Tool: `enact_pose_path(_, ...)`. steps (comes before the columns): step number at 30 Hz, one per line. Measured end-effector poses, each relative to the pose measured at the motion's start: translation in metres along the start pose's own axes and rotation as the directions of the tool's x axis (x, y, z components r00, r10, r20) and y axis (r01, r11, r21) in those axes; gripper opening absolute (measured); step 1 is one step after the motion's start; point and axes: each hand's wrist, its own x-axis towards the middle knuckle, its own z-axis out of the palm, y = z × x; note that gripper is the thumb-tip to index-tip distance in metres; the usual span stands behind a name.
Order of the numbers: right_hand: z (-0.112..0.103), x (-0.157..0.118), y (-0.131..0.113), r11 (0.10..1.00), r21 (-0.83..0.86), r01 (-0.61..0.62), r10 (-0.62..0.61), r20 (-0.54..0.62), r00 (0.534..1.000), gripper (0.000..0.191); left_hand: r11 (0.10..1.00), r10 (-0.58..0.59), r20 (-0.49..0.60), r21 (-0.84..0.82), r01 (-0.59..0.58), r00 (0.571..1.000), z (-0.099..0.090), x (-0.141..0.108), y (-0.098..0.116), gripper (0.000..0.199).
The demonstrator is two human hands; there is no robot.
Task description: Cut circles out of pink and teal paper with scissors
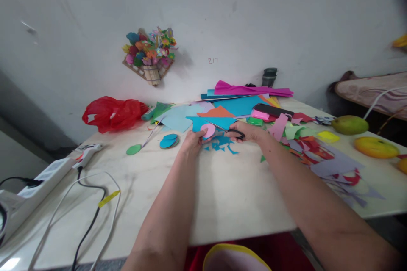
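Observation:
My left hand [194, 139] pinches a pink paper circle [208, 131] flat against a sheet of blue paper [196, 123]. In my right hand [244, 130] is a pair of scissors [235, 132] with dark handles, its blades reaching left over the blue sheet near the circle's edge. Below the hands, blue paper scraps [219, 143] lie scattered on the table [235, 194]. Left of my left hand rests a small pile of blue paper circles [168, 140], with a green circle [134, 149] farther left.
Coloured paper sheets [241, 103] and a red plastic bag [114, 113] lie at the back. Mixed paper offcuts [318, 152] and mangoes [376, 147] are on the right. A power strip [47, 178] and cables [104, 203] occupy the left side.

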Motion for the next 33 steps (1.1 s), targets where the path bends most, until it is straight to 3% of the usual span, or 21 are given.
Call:
enact_pose_path(10, -0.002, 0.003, 0.004, 1.0, 0.007, 0.028, -0.028, -0.001, 1.0, 0.039, 1.0, -0.024, -0.003, 0.008, 0.024, 1.0, -0.003, 0.002, -0.001, 0.038)
enact_pose_path(21, -0.002, -0.001, 0.003, 0.988, -0.146, 0.045, -0.05, -0.032, 0.998, 0.03, 0.998, -0.056, -0.001, 0.007, 0.056, 0.998, -0.007, 0.005, -0.003, 0.024)
enact_pose_path(24, 0.002, -0.005, -0.005, 0.99, -0.135, 0.034, -0.039, -0.039, 0.998, 0.03, 0.999, -0.03, 0.012, 0.026, 0.029, 0.999, -0.007, 0.005, -0.003, 0.021)
enact_pose_path(29, -0.005, -0.018, -0.012, 0.999, -0.009, -0.037, 0.038, 0.083, 0.996, 0.034, 0.998, 0.051, -0.027, 0.041, -0.05, 0.998, -0.005, 0.003, -0.003, 0.024)
enact_pose_path(33, -0.027, -0.037, -0.007, 0.988, -0.049, -0.147, 0.146, -0.009, 0.989, 0.02, 0.988, 0.15, -0.113, 0.043, -0.146, 0.982, -0.006, 0.008, -0.007, 0.029)
